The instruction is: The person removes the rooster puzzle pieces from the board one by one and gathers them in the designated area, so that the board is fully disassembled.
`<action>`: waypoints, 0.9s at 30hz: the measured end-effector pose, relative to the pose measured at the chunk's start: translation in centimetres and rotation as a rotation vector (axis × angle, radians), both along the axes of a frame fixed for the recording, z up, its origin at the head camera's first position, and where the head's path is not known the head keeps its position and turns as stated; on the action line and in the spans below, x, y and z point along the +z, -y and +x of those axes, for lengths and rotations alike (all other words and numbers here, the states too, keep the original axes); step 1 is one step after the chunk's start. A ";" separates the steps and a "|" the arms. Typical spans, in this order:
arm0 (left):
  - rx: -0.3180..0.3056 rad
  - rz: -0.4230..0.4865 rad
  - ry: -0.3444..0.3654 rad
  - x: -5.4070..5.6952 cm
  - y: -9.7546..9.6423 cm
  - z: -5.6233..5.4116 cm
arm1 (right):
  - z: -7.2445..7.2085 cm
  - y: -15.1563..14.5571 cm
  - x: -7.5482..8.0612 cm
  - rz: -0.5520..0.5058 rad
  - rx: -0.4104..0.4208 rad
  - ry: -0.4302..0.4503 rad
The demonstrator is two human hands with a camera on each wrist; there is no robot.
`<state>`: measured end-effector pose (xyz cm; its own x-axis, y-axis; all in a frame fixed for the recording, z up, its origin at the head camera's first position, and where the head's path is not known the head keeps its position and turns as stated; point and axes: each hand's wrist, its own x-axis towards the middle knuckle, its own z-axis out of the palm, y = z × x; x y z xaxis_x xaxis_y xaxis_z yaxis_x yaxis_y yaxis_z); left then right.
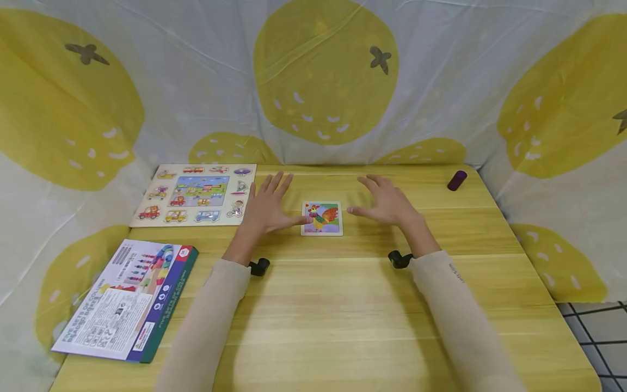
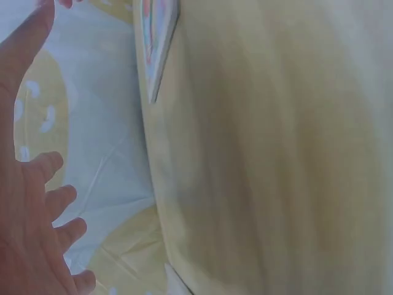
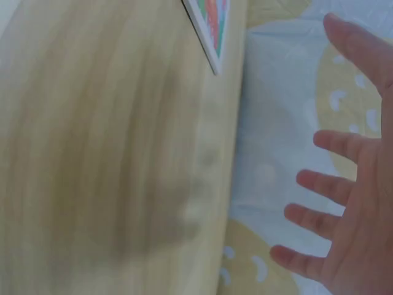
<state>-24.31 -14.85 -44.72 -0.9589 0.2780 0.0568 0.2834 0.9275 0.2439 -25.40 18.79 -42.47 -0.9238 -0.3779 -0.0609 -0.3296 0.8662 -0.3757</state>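
Note:
A small square picture puzzle [image 1: 327, 224] with a colourful rooster lies flat on the wooden table between the two hands. The left hand [image 1: 269, 208] is held over the table to its left, fingers spread, the thumb overlapping the picture's left edge in the head view. To its right the right hand [image 1: 387, 202] hovers with fingers extended and holds nothing. Both wrist views show the spread left hand [image 2: 31, 215] and right hand [image 3: 356, 203] with bare palms, apart from the tabletop. A corner of the rooster puzzle [image 3: 212, 31] shows at the top of the right wrist view.
A wooden vehicle puzzle board [image 1: 206, 170] lies at the back left. In front of it is a boxed bead toy [image 1: 122, 305] near the left edge. A dark purple cylinder [image 1: 457, 181] stands at the back right. A fruit-print curtain [image 1: 323, 81] hangs behind the table.

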 end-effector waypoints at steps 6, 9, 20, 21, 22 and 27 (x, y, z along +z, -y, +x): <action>-0.024 0.006 0.018 -1.2 -0.4 0.9 | 0.3 0.9 -1.3 -0.082 0.022 0.026; -0.036 -0.003 0.020 -1.4 -0.6 1.1 | 0.1 1.5 -2.1 -0.153 0.043 0.046; -0.147 0.084 0.035 -2.0 -2.2 1.9 | -0.8 2.7 -4.4 -0.328 0.094 0.119; -0.158 0.094 0.040 -2.1 -2.3 2.0 | -0.8 2.7 -4.5 -0.335 0.097 0.117; -0.169 0.100 0.047 -2.1 -2.5 2.1 | -0.8 2.8 -4.5 -0.341 0.099 0.114; -0.212 0.110 0.078 -2.5 -3.3 2.4 | -1.0 3.4 -4.8 -0.353 0.125 0.104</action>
<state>-21.90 -11.58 -47.22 -0.8823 0.4700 0.0259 0.4454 0.8157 0.3691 -26.38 15.40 -47.27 -0.8652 -0.5014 0.0024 -0.3688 0.6331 -0.6806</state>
